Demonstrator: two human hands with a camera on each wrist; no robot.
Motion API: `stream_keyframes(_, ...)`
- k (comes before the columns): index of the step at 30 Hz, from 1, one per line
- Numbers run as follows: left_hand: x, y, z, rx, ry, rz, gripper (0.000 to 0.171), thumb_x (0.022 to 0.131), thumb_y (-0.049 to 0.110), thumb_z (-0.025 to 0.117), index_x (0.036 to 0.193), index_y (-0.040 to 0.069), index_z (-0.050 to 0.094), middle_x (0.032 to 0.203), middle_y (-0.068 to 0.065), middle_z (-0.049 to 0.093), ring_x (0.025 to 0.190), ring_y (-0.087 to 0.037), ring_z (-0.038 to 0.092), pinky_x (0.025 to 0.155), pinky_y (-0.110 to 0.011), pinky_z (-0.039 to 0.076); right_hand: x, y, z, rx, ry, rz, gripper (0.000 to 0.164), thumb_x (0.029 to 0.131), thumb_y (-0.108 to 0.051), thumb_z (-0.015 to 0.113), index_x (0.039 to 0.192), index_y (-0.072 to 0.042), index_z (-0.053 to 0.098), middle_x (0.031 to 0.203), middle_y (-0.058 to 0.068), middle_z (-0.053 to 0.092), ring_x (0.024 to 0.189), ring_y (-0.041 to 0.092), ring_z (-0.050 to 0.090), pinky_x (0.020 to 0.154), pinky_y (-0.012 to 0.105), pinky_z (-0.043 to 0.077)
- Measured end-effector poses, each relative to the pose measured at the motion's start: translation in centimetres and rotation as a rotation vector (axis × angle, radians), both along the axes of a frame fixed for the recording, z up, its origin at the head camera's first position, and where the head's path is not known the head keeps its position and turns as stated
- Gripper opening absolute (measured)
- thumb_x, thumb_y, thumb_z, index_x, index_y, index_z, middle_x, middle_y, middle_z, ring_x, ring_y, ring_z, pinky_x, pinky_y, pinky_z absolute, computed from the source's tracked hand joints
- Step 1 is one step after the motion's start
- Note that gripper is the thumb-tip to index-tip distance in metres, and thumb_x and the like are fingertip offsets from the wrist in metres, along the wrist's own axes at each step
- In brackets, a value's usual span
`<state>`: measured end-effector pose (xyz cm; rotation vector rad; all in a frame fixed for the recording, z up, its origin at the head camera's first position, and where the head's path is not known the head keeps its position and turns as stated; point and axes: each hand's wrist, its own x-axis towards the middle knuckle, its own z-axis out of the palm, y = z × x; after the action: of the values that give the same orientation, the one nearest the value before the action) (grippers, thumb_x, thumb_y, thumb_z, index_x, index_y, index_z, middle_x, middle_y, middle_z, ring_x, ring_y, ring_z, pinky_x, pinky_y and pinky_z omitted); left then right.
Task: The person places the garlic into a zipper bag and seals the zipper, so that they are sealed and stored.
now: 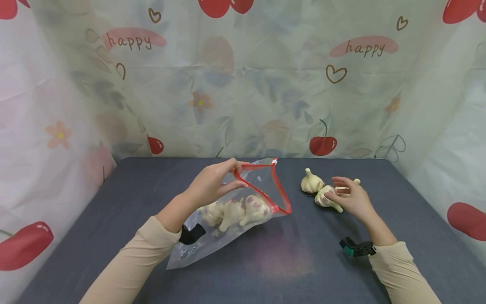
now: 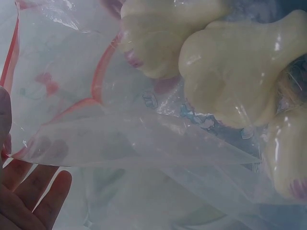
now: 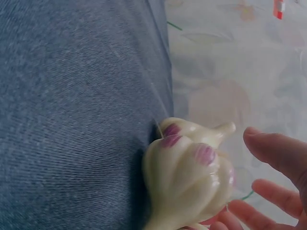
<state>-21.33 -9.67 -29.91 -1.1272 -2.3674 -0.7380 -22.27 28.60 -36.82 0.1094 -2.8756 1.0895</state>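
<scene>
Student: How is the clear bag (image 1: 216, 242) oriented?

Tutor: Left of centre on the dark table (image 1: 281, 266), its long axis oblique: red-rimmed mouth toward far right, opposite end near left. Garlic bulbs (image 1: 232, 213) lie inside. The left hand (image 1: 209, 181) grips the rim at the mouth.

Student: And the loose bulbs (image 1: 324, 196)?

Tutor: Three, right of the bag. The leftmost stem points away from the person, the middle one near right, the third, partly hidden, far right. The right hand (image 1: 355, 200) is at them, thumb and fingers apart; contact cannot be told. Behind: printed cloth (image 1: 258, 84).
</scene>
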Motion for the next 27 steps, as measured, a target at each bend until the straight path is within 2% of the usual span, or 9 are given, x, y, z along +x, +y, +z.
stream_keyframes(6,-0.1,0.0,0.0,-0.006,-0.001,0.004,0.032,0.078,0.022,0.074,0.098,0.008,0.054,0.091,-0.004,0.065,0.075,-0.013,0.061,0.062,-0.023,0.044,-0.2,-0.2,-0.3,0.031,-0.016,-0.005,0.068,0.087,-0.037,0.064,0.138,0.0,0.038,0.133,0.032,0.045,0.117,0.046,0.051,0.087,0.053,0.048)
stream_keyframes(17,-0.2,0.0,-0.1,-0.005,-0.007,0.002,0.029,0.079,0.021,0.074,0.094,0.009,0.052,0.09,-0.002,0.065,0.085,-0.015,0.066,0.065,-0.027,0.048,-0.5,-0.3,-1.2,0.078,0.042,0.014,0.063,0.086,-0.029,0.068,0.133,0.004,0.043,0.129,0.033,0.049,0.113,0.046,0.055,0.087,0.052,0.048)
stream_keyframes(27,-0.1,0.0,-0.1,-0.004,-0.009,0.002,0.03,0.079,0.021,0.074,0.093,0.01,0.051,0.088,-0.001,0.065,0.083,-0.014,0.066,0.063,-0.024,0.044,-0.3,-0.5,-1.4,0.097,0.072,0.019,0.06,0.085,-0.027,0.069,0.13,0.005,0.046,0.125,0.033,0.052,0.109,0.044,0.058,0.085,0.051,0.048)
